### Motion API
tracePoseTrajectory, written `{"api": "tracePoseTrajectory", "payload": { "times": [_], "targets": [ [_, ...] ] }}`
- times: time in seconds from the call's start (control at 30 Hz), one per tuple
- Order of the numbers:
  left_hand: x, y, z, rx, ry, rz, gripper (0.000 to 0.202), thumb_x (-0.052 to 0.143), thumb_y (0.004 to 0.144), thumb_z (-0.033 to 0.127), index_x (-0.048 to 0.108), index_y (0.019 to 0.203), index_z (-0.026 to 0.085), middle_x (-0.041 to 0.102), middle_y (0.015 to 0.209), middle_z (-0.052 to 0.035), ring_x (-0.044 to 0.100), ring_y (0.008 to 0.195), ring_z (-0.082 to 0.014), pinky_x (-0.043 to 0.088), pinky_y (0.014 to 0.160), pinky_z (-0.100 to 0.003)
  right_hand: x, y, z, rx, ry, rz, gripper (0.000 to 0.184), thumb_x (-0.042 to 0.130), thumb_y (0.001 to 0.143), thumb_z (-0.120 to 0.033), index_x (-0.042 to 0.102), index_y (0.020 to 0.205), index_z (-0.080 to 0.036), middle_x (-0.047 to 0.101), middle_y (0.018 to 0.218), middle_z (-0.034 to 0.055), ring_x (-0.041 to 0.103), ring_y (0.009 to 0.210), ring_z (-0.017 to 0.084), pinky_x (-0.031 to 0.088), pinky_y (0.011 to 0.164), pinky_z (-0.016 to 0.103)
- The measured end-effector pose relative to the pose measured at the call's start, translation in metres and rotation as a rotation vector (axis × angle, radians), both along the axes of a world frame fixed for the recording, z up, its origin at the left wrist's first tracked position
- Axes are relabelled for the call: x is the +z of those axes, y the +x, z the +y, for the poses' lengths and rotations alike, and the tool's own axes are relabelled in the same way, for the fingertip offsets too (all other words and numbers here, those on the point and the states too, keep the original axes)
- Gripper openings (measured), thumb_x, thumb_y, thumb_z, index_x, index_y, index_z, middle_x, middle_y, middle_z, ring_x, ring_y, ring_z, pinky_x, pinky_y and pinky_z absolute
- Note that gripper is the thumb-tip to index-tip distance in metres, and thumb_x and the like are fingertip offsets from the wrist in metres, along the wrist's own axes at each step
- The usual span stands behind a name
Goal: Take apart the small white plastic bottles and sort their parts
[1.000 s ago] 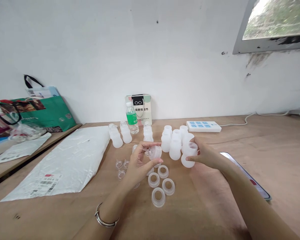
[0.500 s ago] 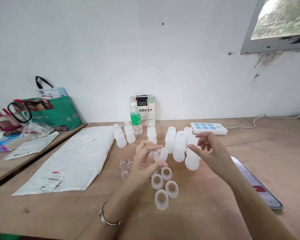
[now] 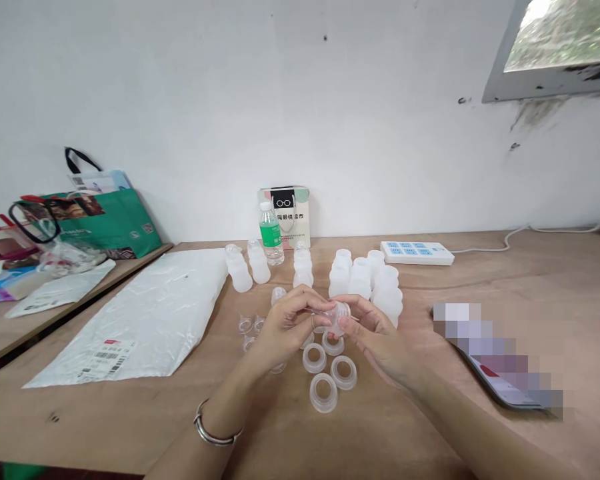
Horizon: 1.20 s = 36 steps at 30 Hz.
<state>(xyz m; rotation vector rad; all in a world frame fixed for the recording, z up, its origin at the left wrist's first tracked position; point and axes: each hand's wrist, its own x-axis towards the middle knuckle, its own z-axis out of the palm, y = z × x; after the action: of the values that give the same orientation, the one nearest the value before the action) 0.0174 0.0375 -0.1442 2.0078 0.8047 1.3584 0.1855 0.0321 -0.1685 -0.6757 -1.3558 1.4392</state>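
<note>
A clear threaded bottle collar (image 3: 339, 316) is pinched between both hands above the table. My left hand (image 3: 291, 328) grips its left side with thumb and fingers. On the other side, the thumb and fingers of my right hand (image 3: 376, 335) close on the same collar. Whether a nipple sits inside it I cannot tell. Just below the hands lie several loose clear rings (image 3: 323, 408). Clear silicone nipples (image 3: 245, 325) rest left of my left hand, partly covered by it. Behind my right hand stand several frosted, open-topped bottles (image 3: 387, 300).
Capped baby bottles (image 3: 241, 279) stand farther back, near a water bottle (image 3: 271, 235) and a paper bag (image 3: 296, 230). A white plastic mailer (image 3: 160, 320) covers the left. A power strip (image 3: 417, 253) and a phone (image 3: 500, 383) lie right; a green bag (image 3: 120, 223) stands far left.
My right hand has come left from beside the open-topped bottles and taken hold of the collar. My left hand has shifted slightly right, still gripping it.
</note>
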Motion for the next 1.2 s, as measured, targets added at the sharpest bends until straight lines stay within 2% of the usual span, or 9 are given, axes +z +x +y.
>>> {"api": "tracePoseTrajectory", "payload": {
  "times": [0.1, 0.23, 0.33, 0.43, 0.53, 0.77, 0.93, 1.07, 1.2],
  "targets": [
    [0.001, 0.004, -0.001, 0.083, -0.094, 0.005, 0.004, 0.067, 0.075, 0.018, 0.07, 0.074, 0.019, 0.065, 0.069, -0.0025, 0.059, 0.066, -0.0145, 0.047, 0.062, -0.027, -0.002, -0.003, -0.005, -0.062, 0.107, -0.078, 0.029, 0.065, 0.08, -0.043, 0.055, 0.102, -0.027, 0.066, 0.089, 0.0011, 0.065, 0.079, 0.017, 0.056, 0.07, 0.033],
    [0.01, -0.018, 0.007, 0.151, -0.301, -0.086, 0.01, 0.069, 0.071, 0.026, 0.067, 0.067, 0.017, 0.066, 0.065, -0.0014, 0.059, 0.06, -0.0132, 0.047, 0.059, -0.026, -0.01, -0.001, -0.006, -0.275, 0.494, -0.254, 0.026, 0.066, 0.08, -0.028, 0.055, 0.104, -0.027, 0.06, 0.097, 0.0038, 0.063, 0.088, 0.019, 0.055, 0.076, 0.035],
    [0.022, -0.059, 0.02, 0.462, -0.155, -0.228, 0.016, 0.07, 0.068, 0.032, 0.065, 0.07, 0.017, 0.068, 0.071, -0.0006, 0.059, 0.064, -0.0131, 0.049, 0.064, -0.026, -0.018, 0.002, 0.001, -0.426, 0.63, -0.296, 0.027, 0.066, 0.078, -0.023, 0.054, 0.102, -0.026, 0.055, 0.097, 0.0039, 0.061, 0.088, 0.019, 0.054, 0.076, 0.035],
    [0.026, -0.097, 0.034, 0.795, -0.121, 0.076, 0.022, 0.065, 0.072, 0.036, 0.066, 0.083, 0.017, 0.071, 0.089, -0.0043, 0.064, 0.078, -0.0176, 0.05, 0.075, -0.029, -0.024, -0.001, 0.006, -0.365, 0.506, -0.253, 0.025, 0.062, 0.08, -0.023, 0.048, 0.101, -0.027, 0.054, 0.092, 0.001, 0.06, 0.082, 0.016, 0.054, 0.076, 0.034],
    [0.015, -0.114, 0.049, 0.946, -0.278, 0.583, 0.023, 0.056, 0.077, 0.029, 0.066, 0.092, 0.015, 0.07, 0.099, -0.0088, 0.064, 0.089, -0.0214, 0.048, 0.081, -0.03, -0.028, -0.007, 0.006, -0.261, 0.395, -0.211, 0.026, 0.061, 0.081, -0.024, 0.044, 0.101, -0.027, 0.054, 0.089, -0.0006, 0.06, 0.081, 0.015, 0.053, 0.078, 0.034],
    [-0.022, -0.117, 0.07, 0.832, -0.503, 0.902, 0.006, 0.062, 0.059, 0.014, 0.063, 0.065, 0.017, 0.071, 0.073, -0.0073, 0.066, 0.075, -0.0242, 0.046, 0.065, -0.028, -0.028, -0.008, 0.0, -0.149, 0.194, -0.3, 0.028, 0.061, 0.08, -0.029, 0.039, 0.097, -0.027, 0.057, 0.091, -0.0002, 0.06, 0.088, 0.018, 0.049, 0.073, 0.032],
    [-0.02, -0.119, 0.067, 0.818, -0.474, 0.894, 0.018, 0.061, 0.068, 0.029, 0.065, 0.078, 0.015, 0.071, 0.082, -0.0102, 0.066, 0.078, -0.0255, 0.047, 0.066, -0.029, -0.022, 0.003, 0.007, -0.241, 0.201, -0.594, 0.019, 0.058, 0.078, -0.029, 0.04, 0.081, -0.024, 0.055, 0.086, -0.0002, 0.055, 0.081, 0.017, 0.044, 0.067, 0.029],
    [-0.016, -0.113, 0.064, 0.881, -0.34, 0.808, 0.035, 0.05, 0.079, 0.038, 0.063, 0.097, 0.011, 0.067, 0.102, -0.0164, 0.063, 0.094, -0.029, 0.046, 0.081, -0.036, -0.009, 0.017, 0.008, -0.184, 0.253, -0.964, 0.021, 0.057, 0.076, -0.023, 0.037, 0.068, -0.023, 0.052, 0.074, -0.0018, 0.049, 0.07, 0.016, 0.038, 0.061, 0.027],
    [-0.016, -0.108, 0.063, 0.886, -0.212, 0.717, 0.031, 0.048, 0.081, 0.037, 0.064, 0.093, 0.013, 0.066, 0.102, -0.0153, 0.06, 0.098, -0.0298, 0.044, 0.089, -0.041, -0.002, 0.025, 0.004, -0.081, 0.294, -1.285, 0.024, 0.054, 0.07, -0.008, 0.036, 0.063, -0.022, 0.055, 0.073, 0.001, 0.05, 0.067, 0.016, 0.034, 0.058, 0.027]
  ]
}}
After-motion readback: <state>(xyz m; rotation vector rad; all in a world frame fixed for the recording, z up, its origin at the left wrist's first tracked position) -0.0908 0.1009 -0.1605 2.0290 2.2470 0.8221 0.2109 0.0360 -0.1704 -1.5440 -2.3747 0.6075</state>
